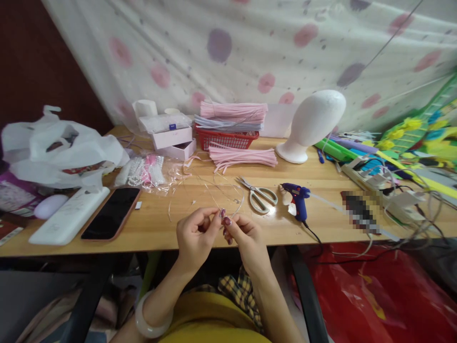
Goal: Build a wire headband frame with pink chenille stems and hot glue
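Both hands meet above the front edge of the table, fingertips pinched close together. My left hand [195, 234] is closed, thumb against the fingers, on a thin wire [211, 195]. My right hand [249, 239] pinches at the same spot, its thumb tip almost touching the left one. Fine wire strands fan out from the fingertips over the table in loose curves. What lies right between the fingertips is too small to make out. Scissors [257, 194] with pale handles lie just beyond my right hand, blades partly apart. Farther right rests a blue glue gun [297, 197] with a clear glue stick in it.
A phone [111, 214], a white power bank [69, 216] and bagged beads [146, 170] lie left. Behind are pink pipe cleaners [243, 157], a red basket [228, 141] and a white foam head [314, 121]. A power strip [367, 178] and tangled cables are at right.
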Action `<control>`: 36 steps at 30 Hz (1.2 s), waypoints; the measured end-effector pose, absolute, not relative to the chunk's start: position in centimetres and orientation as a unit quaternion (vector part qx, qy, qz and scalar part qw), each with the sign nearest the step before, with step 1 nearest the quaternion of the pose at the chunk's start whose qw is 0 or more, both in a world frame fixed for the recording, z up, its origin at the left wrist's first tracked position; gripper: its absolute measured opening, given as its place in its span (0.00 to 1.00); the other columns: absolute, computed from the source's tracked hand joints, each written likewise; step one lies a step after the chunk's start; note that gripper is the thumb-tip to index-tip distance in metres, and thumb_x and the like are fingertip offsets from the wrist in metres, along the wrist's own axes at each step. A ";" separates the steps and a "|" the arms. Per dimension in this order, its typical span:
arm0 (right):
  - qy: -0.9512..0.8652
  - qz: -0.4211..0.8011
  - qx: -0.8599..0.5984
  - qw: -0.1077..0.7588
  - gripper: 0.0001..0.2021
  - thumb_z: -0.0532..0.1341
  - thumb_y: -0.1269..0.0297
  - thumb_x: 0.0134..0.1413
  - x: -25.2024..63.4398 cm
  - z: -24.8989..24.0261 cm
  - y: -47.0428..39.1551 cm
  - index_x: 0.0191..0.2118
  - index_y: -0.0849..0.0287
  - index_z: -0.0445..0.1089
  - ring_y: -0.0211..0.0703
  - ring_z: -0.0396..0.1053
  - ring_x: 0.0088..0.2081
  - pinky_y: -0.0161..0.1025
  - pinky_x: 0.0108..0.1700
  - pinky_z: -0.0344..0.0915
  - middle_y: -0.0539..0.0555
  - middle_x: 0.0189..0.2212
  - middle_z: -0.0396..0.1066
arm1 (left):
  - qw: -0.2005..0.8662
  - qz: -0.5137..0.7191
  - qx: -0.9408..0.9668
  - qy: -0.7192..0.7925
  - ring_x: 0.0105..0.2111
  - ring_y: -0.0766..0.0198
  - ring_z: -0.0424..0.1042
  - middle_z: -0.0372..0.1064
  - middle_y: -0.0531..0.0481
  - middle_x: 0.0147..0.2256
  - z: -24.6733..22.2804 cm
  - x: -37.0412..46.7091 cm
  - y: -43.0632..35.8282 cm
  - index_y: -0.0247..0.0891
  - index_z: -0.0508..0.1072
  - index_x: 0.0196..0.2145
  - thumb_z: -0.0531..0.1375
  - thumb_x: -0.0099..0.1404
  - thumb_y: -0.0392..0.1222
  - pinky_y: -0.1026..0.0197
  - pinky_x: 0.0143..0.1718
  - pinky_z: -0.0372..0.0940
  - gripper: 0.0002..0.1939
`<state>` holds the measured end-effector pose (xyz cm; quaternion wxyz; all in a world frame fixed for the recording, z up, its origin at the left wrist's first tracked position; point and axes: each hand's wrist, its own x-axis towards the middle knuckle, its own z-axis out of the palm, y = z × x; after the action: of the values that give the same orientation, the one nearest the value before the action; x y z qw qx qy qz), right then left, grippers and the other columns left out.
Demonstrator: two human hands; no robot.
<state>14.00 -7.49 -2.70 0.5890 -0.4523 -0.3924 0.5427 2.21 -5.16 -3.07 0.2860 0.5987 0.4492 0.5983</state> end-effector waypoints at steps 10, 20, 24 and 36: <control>-0.428 0.502 -0.442 0.608 0.19 0.60 0.48 0.61 13.4 -3.8 -7.3 0.27 0.57 0.63 0.35 0.61 0.25 0.34 0.29 0.59 0.46 0.22 0.63 | 0.140 0.583 0.672 0.435 0.15 0.73 0.61 0.66 0.58 0.14 -3.0 2.4 -4.2 0.38 0.80 0.30 0.63 0.63 0.40 0.69 0.21 0.59 0.07; -0.401 0.491 -0.424 0.647 0.18 0.62 0.49 0.60 13.6 -5.6 -6.5 0.26 0.56 0.64 0.35 0.59 0.25 0.35 0.32 0.58 0.45 0.21 0.62 | 0.234 0.562 0.660 0.440 0.15 0.71 0.62 0.66 0.57 0.15 -3.4 2.7 -3.6 0.37 0.79 0.30 0.62 0.64 0.45 0.69 0.20 0.60 0.10; -0.414 0.513 -0.422 0.622 0.19 0.62 0.44 0.57 14.0 -5.8 -6.1 0.29 0.56 0.72 0.38 0.64 0.27 0.38 0.37 0.63 0.48 0.23 0.68 | 0.241 0.565 0.653 0.443 0.15 0.72 0.62 0.66 0.57 0.15 -3.1 2.4 -3.3 0.37 0.79 0.29 0.63 0.63 0.44 0.70 0.19 0.59 0.10; -0.411 0.479 -0.443 0.637 0.17 0.65 0.49 0.56 14.1 -5.4 -6.3 0.27 0.57 0.69 0.37 0.63 0.27 0.36 0.34 0.61 0.47 0.22 0.66 | 0.255 0.572 0.635 0.452 0.14 0.73 0.57 0.59 0.59 0.13 -3.1 2.6 -3.3 0.36 0.79 0.29 0.63 0.62 0.45 0.70 0.18 0.56 0.11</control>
<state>14.10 -6.30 -5.38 0.6367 -0.4430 -0.4108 0.4791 2.57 -3.34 -3.07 0.2555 0.6354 0.4517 0.5719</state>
